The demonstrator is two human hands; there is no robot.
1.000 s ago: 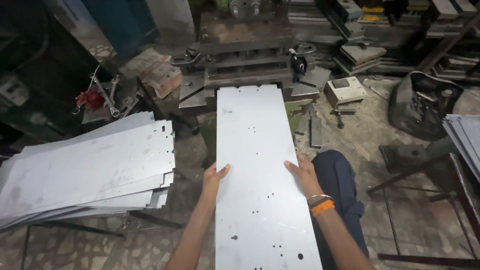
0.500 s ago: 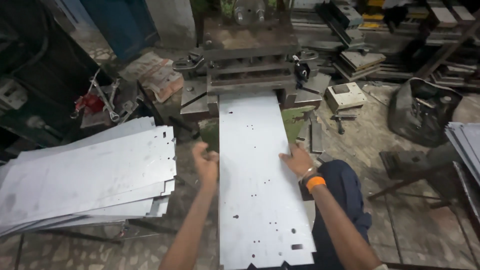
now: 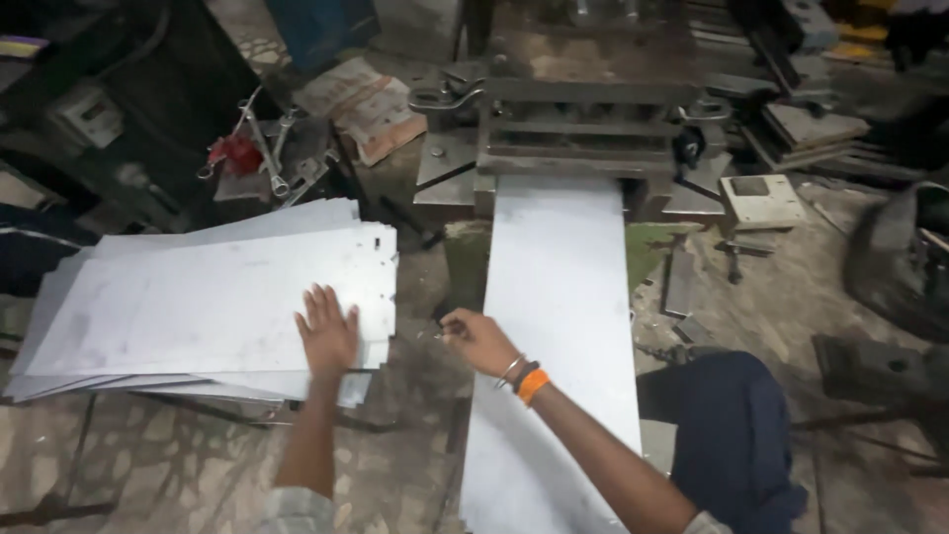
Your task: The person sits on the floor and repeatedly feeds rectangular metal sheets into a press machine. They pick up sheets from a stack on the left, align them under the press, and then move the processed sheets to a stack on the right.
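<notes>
A long grey metal sheet (image 3: 559, 326) lies in front of me with its far end under the press machine (image 3: 583, 119). My right hand (image 3: 476, 341), with bangles and an orange band at the wrist, rests at the sheet's left edge, fingers pinched together on something small that I cannot make out. My left hand (image 3: 326, 331) lies flat, fingers spread, on the near right corner of a stack of punched metal sheets (image 3: 213, 302) to the left.
Spanners and a red rag (image 3: 247, 153) lie on a bench behind the stack. A small grey box (image 3: 759, 201) and metal scraps sit right of the press. My knee in dark trousers (image 3: 736, 445) is at the lower right. A dark container (image 3: 905, 257) stands at the far right.
Both hands have left the long sheet's sides. My left hand moved left onto the stack of sheets. My right hand crossed to the sheet's left edge. The view shifted left.
</notes>
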